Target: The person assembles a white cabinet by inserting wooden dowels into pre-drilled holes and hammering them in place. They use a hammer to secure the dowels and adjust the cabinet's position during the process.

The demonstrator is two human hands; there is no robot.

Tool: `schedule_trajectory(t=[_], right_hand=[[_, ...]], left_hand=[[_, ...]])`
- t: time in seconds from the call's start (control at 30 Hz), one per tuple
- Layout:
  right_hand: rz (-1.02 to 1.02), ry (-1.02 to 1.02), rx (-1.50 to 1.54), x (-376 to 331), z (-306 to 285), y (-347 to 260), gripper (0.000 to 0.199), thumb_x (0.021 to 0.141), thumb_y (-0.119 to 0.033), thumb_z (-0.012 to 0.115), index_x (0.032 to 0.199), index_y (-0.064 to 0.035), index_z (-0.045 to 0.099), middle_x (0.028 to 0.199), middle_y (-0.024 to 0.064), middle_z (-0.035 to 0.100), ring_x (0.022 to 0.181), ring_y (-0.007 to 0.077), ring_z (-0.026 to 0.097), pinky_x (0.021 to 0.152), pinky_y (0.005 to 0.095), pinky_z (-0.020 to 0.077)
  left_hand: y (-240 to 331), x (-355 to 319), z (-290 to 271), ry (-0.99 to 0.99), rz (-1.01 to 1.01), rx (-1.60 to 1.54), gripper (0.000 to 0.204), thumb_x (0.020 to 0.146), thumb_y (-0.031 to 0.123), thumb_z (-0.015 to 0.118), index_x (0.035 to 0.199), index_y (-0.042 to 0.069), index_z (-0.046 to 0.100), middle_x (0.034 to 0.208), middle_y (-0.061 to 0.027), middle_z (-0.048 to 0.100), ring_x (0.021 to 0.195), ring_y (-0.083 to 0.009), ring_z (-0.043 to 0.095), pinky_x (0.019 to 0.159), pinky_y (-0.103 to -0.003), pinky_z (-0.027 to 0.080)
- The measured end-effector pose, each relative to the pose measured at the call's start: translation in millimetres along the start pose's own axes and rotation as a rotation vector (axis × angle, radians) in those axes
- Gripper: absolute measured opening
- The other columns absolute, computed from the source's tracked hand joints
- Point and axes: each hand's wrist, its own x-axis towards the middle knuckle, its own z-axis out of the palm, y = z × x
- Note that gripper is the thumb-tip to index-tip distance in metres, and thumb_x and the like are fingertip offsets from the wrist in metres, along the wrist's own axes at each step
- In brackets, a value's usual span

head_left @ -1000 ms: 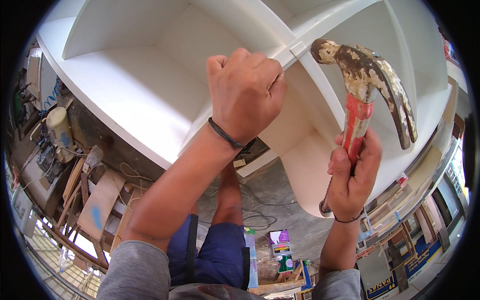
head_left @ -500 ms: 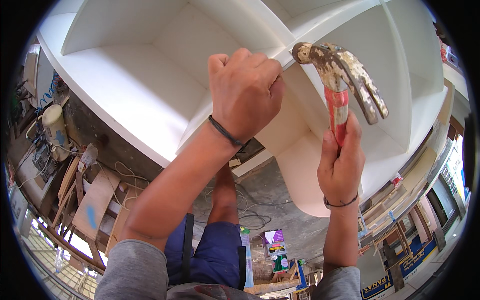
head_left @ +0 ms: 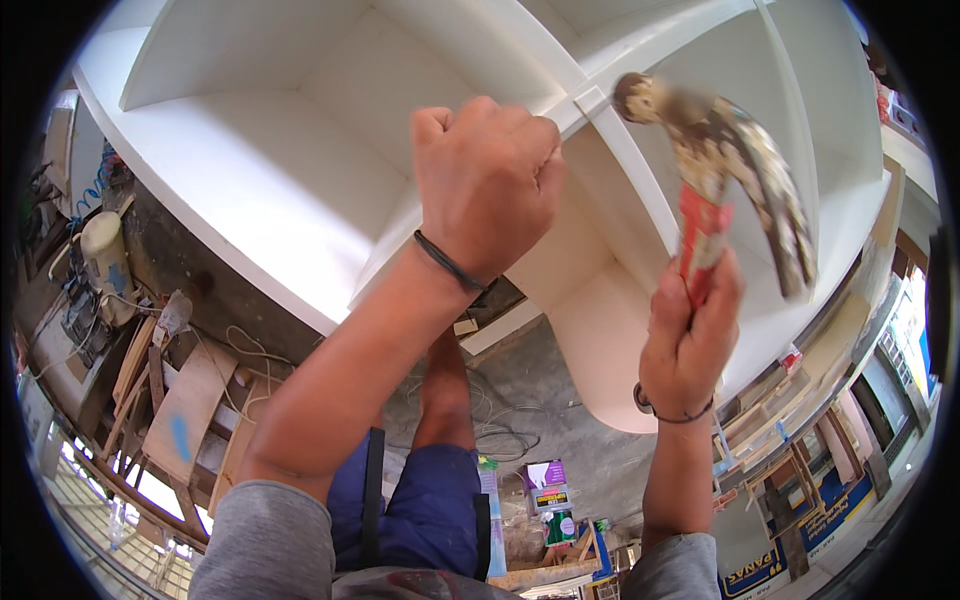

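My right hand (head_left: pixel 690 335) is closed round the red-and-pale handle of a claw hammer (head_left: pixel 702 235). Flecks of pale paint cover the hammer's head, which is blurred by motion and held off the white cabinet (head_left: pixel 240 200). Closed into a fist, my left hand (head_left: pixel 488 185) is at the front of the cabinet, left of where the dividers cross. Whatever its fingers hold, if anything, is hidden behind the knuckles. A small white square end (head_left: pixel 592 102) shows at that crossing, between my fist and the hammer head.
Below the cabinet, cables (head_left: pixel 505 435) lie on the grey floor. Purple and green cans (head_left: pixel 545 485) stand near my legs. Wood boards (head_left: pixel 190 400) and a cream-coloured tank (head_left: pixel 105 245) are on the left. Wooden frames and planks (head_left: pixel 790 480) lie at the right.
The hammer has swung right, away from the dividers' crossing, and its head now blurs. My right hand has shifted slightly right with it. My left fist has barely moved.
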Motion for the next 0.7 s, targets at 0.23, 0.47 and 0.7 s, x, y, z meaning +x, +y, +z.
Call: schedule_trajectory(t=[0.23, 0.47, 0.7], right_hand=[[0.155, -0.038, 0.083, -9.2, -9.2, 0.5, 0.042, 0.099, -0.012, 0.051, 0.136, 0.0049, 0.038, 0.092, 0.0089, 0.059, 0.068, 0.0112, 0.052, 0.062, 0.0243, 0.0432], [0.177, 0.012, 0.161, -2.5, -11.6, -2.6, 0.045, 0.097, -0.008, 0.054, 0.135, 0.0083, 0.039, 0.101, 0.0164, 0.064, 0.081, 0.0207, 0.061, 0.075, 0.0313, 0.0496], [0.156, -0.021, 0.119, -6.0, -9.1, -2.3, 0.045, 0.097, -0.01, 0.054, 0.135, 0.0089, 0.04, 0.11, 0.0203, 0.062, 0.088, 0.0249, 0.063, 0.079, 0.0323, 0.0495]], left_hand=[[3.4, 0.7, -7.3, -0.102, -0.044, 0.036, 0.005, 0.074, 0.011, 0.065, 0.071, 0.014, 0.063, 0.066, 0.0034, 0.057, 0.069, -0.0174, 0.052, 0.073, -0.037, 0.029], [1.3, 1.0, -8.3, -0.109, -0.044, 0.045, 0.006, 0.073, 0.01, 0.065, 0.069, 0.014, 0.062, 0.065, 0.0036, 0.055, 0.068, -0.0176, 0.051, 0.072, -0.037, 0.029], [0.1, 1.7, -8.6, -0.094, -0.029, 0.047, 0.006, 0.073, 0.01, 0.065, 0.07, 0.015, 0.062, 0.065, 0.0038, 0.056, 0.068, -0.0176, 0.052, 0.072, -0.036, 0.029]])
